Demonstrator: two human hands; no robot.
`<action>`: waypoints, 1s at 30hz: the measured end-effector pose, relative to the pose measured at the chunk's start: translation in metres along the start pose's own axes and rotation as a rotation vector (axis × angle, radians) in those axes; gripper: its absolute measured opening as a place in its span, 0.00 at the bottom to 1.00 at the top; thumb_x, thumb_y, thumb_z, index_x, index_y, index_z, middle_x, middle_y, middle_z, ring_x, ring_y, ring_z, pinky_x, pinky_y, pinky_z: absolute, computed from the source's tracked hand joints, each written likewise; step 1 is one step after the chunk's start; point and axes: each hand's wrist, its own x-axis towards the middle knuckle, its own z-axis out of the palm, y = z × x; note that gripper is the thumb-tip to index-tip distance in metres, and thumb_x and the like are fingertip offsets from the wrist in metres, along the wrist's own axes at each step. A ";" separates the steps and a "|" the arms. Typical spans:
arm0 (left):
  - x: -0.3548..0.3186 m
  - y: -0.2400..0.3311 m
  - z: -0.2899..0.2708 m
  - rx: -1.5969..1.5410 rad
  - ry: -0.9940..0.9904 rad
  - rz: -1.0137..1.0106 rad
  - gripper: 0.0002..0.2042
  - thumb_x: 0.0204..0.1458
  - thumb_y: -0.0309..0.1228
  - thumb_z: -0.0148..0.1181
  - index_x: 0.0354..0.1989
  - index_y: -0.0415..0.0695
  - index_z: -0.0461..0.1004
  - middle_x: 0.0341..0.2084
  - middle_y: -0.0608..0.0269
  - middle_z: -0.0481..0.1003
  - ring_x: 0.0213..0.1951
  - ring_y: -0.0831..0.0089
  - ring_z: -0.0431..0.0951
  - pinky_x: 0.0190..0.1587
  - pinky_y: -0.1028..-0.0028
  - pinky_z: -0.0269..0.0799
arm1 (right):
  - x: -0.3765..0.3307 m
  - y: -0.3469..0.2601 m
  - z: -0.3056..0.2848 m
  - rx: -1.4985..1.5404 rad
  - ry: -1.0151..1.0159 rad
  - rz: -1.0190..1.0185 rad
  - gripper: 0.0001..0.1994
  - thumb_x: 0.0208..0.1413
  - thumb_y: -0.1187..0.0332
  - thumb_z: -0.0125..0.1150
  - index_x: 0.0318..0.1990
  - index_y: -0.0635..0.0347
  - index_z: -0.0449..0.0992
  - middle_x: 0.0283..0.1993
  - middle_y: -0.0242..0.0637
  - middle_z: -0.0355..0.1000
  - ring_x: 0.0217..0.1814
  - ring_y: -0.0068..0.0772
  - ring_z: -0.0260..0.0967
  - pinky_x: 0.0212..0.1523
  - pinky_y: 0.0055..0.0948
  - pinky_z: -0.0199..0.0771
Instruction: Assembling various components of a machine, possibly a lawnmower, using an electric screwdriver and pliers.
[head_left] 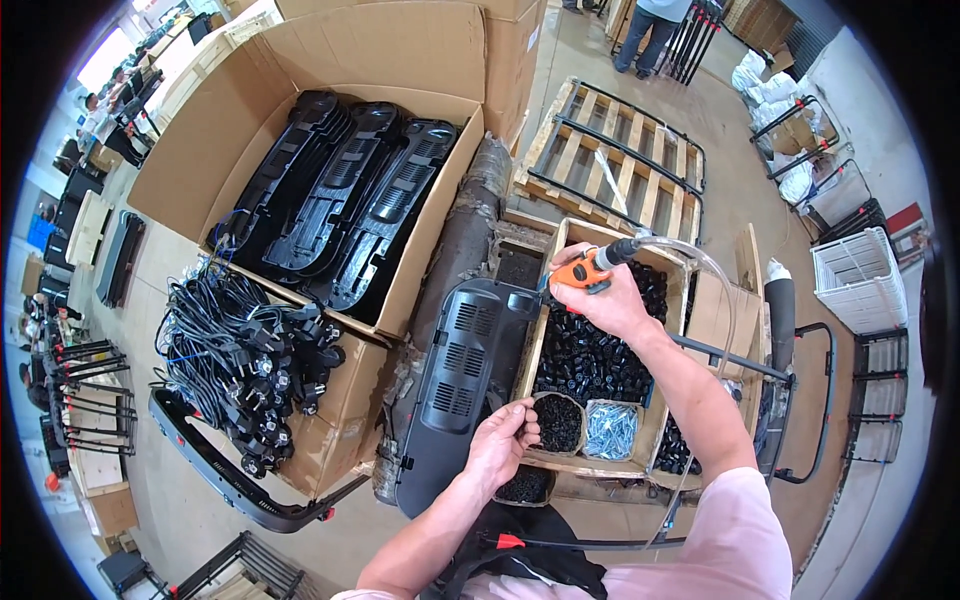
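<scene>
My right hand (618,305) is wrapped round an orange and black power screwdriver (582,272) with a clear hose at its back end. Its tip points left, at the upper right edge of a long black plastic cover with vent slots (465,350). The cover lies tilted before me, on a worn padded roll (480,210). My left hand (500,445) is closed in a pinch beside the cover's right edge, next to a tub of small black screws (560,422). What the pinched fingers hold, if anything, is too small to make out.
A wooden tray (527,370) holds many black plastic parts (600,350) and a tub of silver screws (612,430). On the left are a carton of stacked black covers (350,190) and a heap of black cables with plugs (250,350). A pallet (615,150) lies beyond.
</scene>
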 end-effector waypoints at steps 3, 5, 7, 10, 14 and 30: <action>0.013 -0.001 0.006 -0.025 0.050 0.006 0.10 0.71 0.34 0.57 0.52 0.42 0.79 0.35 0.67 0.80 0.33 0.76 0.80 0.38 0.75 0.81 | 0.003 -0.002 0.003 0.006 -0.036 0.018 0.16 0.51 0.65 0.74 0.46 0.60 0.81 0.38 0.32 0.81 0.41 0.25 0.78 0.50 0.30 0.78; 0.023 0.000 0.013 -0.024 0.045 0.008 0.11 0.71 0.36 0.58 0.50 0.43 0.79 0.33 0.68 0.80 0.32 0.76 0.80 0.37 0.75 0.81 | 0.003 -0.003 0.002 -0.025 -0.031 -0.019 0.16 0.51 0.65 0.74 0.45 0.59 0.81 0.36 0.31 0.80 0.39 0.25 0.77 0.49 0.30 0.78; 0.032 0.004 0.023 0.004 0.047 0.026 0.12 0.72 0.40 0.57 0.48 0.45 0.79 0.33 0.69 0.77 0.33 0.75 0.76 0.39 0.74 0.76 | 0.001 0.000 0.002 -0.047 -0.026 -0.046 0.16 0.50 0.64 0.74 0.45 0.59 0.81 0.35 0.31 0.80 0.39 0.25 0.77 0.48 0.30 0.78; 0.048 0.013 0.035 0.014 0.084 0.028 0.12 0.71 0.42 0.57 0.46 0.46 0.78 0.31 0.70 0.76 0.32 0.75 0.75 0.37 0.74 0.75 | 0.001 0.001 0.003 -0.018 -0.031 -0.031 0.16 0.50 0.64 0.74 0.46 0.59 0.81 0.35 0.31 0.80 0.38 0.25 0.76 0.48 0.30 0.78; 0.070 0.023 0.043 -0.003 0.078 0.038 0.13 0.71 0.43 0.57 0.46 0.47 0.78 0.30 0.71 0.76 0.32 0.75 0.75 0.35 0.74 0.74 | 0.001 0.004 0.002 -0.016 -0.013 -0.051 0.16 0.50 0.65 0.74 0.46 0.59 0.81 0.36 0.31 0.80 0.39 0.26 0.76 0.48 0.30 0.78; 0.098 0.060 0.065 -0.368 0.134 0.161 0.12 0.72 0.41 0.56 0.46 0.45 0.79 0.28 0.71 0.77 0.28 0.77 0.76 0.30 0.78 0.77 | -0.039 -0.045 0.009 0.268 -0.062 0.034 0.25 0.56 0.70 0.76 0.60 0.62 0.75 0.54 0.40 0.82 0.58 0.28 0.78 0.63 0.33 0.78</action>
